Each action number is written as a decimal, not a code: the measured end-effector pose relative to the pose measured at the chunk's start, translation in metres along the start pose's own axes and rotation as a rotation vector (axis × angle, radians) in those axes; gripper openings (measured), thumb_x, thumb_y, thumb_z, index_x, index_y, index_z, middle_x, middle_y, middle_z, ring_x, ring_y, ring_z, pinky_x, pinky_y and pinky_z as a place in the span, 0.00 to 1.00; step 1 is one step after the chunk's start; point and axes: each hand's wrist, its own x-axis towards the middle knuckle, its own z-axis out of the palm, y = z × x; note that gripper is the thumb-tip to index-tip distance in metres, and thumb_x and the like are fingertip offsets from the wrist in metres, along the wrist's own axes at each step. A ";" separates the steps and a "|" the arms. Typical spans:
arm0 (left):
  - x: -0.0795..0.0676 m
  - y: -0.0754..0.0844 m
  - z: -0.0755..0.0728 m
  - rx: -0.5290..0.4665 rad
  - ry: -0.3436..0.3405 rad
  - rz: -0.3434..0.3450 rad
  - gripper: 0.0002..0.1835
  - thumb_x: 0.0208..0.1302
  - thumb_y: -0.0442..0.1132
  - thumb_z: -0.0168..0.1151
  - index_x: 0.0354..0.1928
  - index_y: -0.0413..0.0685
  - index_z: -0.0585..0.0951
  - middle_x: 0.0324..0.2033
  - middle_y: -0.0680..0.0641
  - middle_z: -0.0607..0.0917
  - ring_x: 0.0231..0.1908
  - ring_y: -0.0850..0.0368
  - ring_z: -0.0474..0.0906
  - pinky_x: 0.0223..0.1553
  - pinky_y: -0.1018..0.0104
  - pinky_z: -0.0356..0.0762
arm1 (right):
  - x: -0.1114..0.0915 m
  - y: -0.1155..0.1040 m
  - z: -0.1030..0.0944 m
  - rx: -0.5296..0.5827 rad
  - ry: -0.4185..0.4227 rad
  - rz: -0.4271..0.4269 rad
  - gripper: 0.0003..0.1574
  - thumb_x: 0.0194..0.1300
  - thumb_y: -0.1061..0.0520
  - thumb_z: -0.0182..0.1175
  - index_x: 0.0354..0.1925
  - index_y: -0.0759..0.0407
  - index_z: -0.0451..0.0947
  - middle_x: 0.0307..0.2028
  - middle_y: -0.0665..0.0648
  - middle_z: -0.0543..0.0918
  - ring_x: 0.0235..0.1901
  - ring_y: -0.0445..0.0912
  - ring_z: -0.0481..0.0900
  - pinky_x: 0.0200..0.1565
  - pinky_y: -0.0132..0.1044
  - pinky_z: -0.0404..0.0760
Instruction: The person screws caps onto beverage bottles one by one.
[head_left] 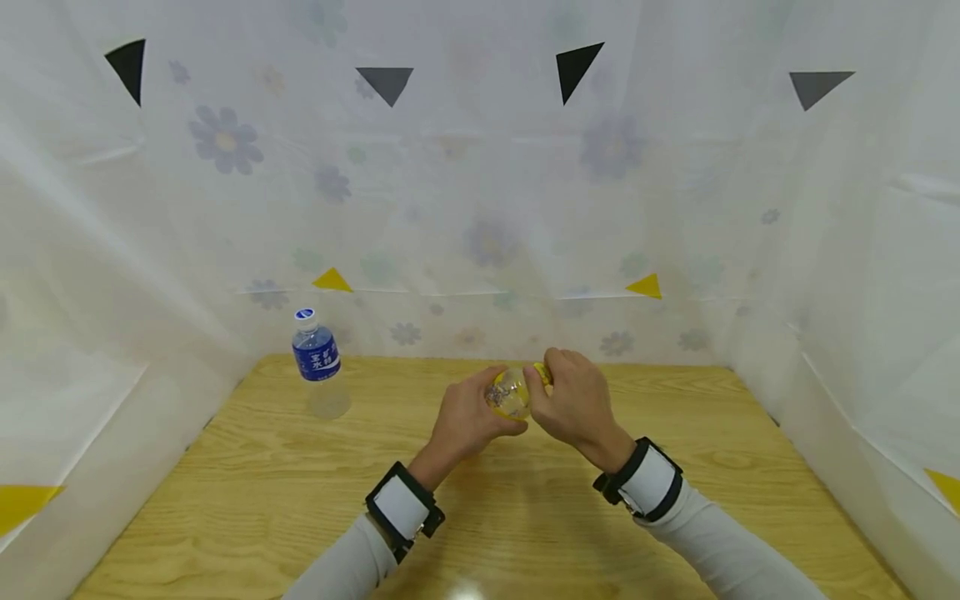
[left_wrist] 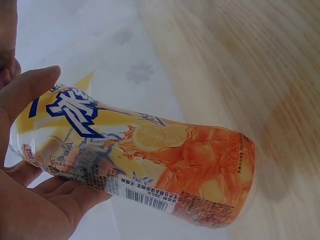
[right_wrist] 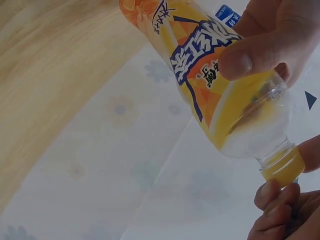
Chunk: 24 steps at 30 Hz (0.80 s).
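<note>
A plastic iced tea bottle with a yellow and orange label is held above the table in front of me. My left hand grips its body, thumb on one side and fingers on the other, as the left wrist view shows around the label. At the neck, the fingers of my right hand pinch the yellow cap, which sits on the bottle mouth. In the right wrist view the clear shoulder of the bottle shows between the two hands.
A water bottle with a blue label and white cap stands upright at the back left of the wooden table. White flower-patterned sheeting encloses the back and sides, with black, grey and yellow triangles on it.
</note>
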 end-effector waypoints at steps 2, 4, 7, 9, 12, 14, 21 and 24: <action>0.000 0.000 0.000 0.007 0.003 0.003 0.45 0.45 0.49 0.83 0.68 0.48 0.77 0.46 0.48 0.88 0.39 0.57 0.82 0.36 0.64 0.81 | 0.001 0.000 0.000 0.004 -0.001 0.014 0.26 0.68 0.54 0.60 0.16 0.52 0.59 0.14 0.48 0.56 0.15 0.41 0.53 0.19 0.33 0.52; 0.000 0.000 -0.001 0.011 0.007 0.008 0.44 0.45 0.49 0.83 0.67 0.48 0.77 0.46 0.47 0.88 0.39 0.56 0.83 0.37 0.64 0.81 | 0.001 -0.001 0.001 0.009 0.000 0.024 0.27 0.68 0.54 0.59 0.16 0.52 0.59 0.14 0.47 0.56 0.15 0.41 0.53 0.19 0.34 0.52; -0.001 -0.001 -0.001 0.021 0.012 0.009 0.44 0.46 0.48 0.82 0.67 0.49 0.77 0.47 0.47 0.88 0.40 0.55 0.83 0.37 0.62 0.81 | 0.002 0.000 0.001 0.023 -0.003 0.029 0.27 0.68 0.54 0.59 0.16 0.51 0.59 0.14 0.47 0.57 0.14 0.41 0.54 0.19 0.34 0.53; -0.001 -0.002 0.000 0.022 0.014 0.007 0.43 0.46 0.48 0.82 0.67 0.49 0.77 0.47 0.47 0.88 0.40 0.55 0.83 0.38 0.62 0.81 | 0.002 0.001 0.000 0.038 -0.011 0.030 0.27 0.69 0.54 0.59 0.16 0.52 0.61 0.14 0.48 0.58 0.15 0.41 0.54 0.19 0.34 0.54; 0.000 -0.002 0.000 0.026 0.015 0.005 0.43 0.46 0.48 0.82 0.67 0.50 0.77 0.47 0.47 0.88 0.41 0.54 0.83 0.38 0.61 0.82 | 0.001 0.002 -0.001 0.070 -0.038 0.039 0.26 0.69 0.54 0.60 0.16 0.52 0.62 0.14 0.48 0.60 0.15 0.41 0.55 0.20 0.34 0.55; -0.001 -0.002 -0.001 0.022 0.017 0.009 0.43 0.46 0.47 0.82 0.67 0.49 0.77 0.47 0.46 0.88 0.41 0.53 0.84 0.38 0.61 0.82 | 0.001 0.003 -0.001 0.086 -0.063 0.056 0.26 0.70 0.53 0.61 0.17 0.52 0.63 0.14 0.48 0.60 0.16 0.41 0.56 0.21 0.34 0.56; 0.000 -0.001 -0.004 0.016 0.015 0.023 0.43 0.47 0.45 0.82 0.68 0.48 0.76 0.48 0.44 0.87 0.43 0.49 0.85 0.39 0.58 0.83 | 0.000 -0.002 -0.010 0.135 -0.178 0.145 0.17 0.73 0.47 0.60 0.35 0.60 0.78 0.25 0.55 0.77 0.25 0.46 0.71 0.29 0.39 0.71; 0.001 -0.002 -0.006 0.018 0.010 0.021 0.43 0.47 0.46 0.82 0.68 0.48 0.76 0.47 0.43 0.87 0.43 0.48 0.85 0.39 0.57 0.83 | -0.001 -0.005 -0.016 0.158 -0.231 0.148 0.19 0.73 0.49 0.62 0.51 0.63 0.80 0.35 0.58 0.82 0.35 0.50 0.79 0.36 0.45 0.78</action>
